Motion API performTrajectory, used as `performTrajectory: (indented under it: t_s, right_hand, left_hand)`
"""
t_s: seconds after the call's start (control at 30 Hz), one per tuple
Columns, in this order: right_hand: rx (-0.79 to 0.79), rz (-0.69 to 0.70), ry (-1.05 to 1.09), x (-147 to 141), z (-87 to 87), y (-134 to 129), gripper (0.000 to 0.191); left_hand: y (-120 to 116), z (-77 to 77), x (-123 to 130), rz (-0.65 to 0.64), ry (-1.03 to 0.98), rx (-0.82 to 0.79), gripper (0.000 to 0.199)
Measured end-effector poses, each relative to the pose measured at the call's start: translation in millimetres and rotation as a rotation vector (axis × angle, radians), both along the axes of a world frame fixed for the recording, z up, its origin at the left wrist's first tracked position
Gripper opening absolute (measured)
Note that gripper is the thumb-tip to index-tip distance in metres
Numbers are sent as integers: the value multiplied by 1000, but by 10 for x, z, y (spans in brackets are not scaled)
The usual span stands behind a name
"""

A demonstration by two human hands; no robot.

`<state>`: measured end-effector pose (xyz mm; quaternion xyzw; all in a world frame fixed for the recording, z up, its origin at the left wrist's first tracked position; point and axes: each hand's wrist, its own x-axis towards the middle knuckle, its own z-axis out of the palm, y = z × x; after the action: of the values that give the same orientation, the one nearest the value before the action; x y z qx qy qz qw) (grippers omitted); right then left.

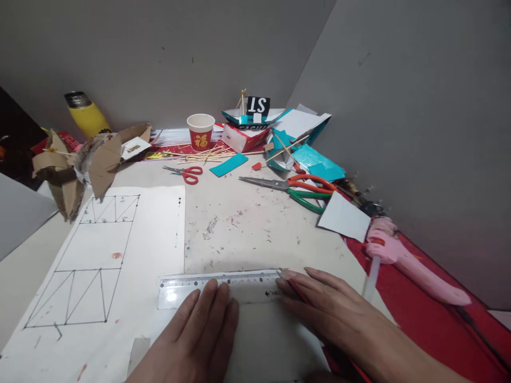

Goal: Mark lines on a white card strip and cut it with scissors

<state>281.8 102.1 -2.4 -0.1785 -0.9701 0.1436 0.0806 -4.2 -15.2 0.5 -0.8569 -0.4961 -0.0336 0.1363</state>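
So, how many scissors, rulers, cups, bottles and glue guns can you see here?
Scissors: 2 (small red-handled pair, large orange-and-green-handled pair)
Rulers: 1 (clear ruler under the hands)
Cups: 1 (red paper cup)
Bottles: 1 (yellow bottle)
Glue guns: 1 (pink glue gun)
Total: 6
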Motion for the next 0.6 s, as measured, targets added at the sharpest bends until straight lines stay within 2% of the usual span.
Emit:
performTrajectory:
  t_s: [0.2,0.43,0.6]
  right_hand:
    - [-51,-25,5,-23,5,16,65]
    - [22,-9,-4,21,-85,2,73]
    - [-72,-43,75,1,-47,-4,67]
  left_hand:
    - [24,85,-21,-76,128,28,41]
    - [13,106,-13,-98,123,51,39]
    - [7,111,-12,-89,104,38,38]
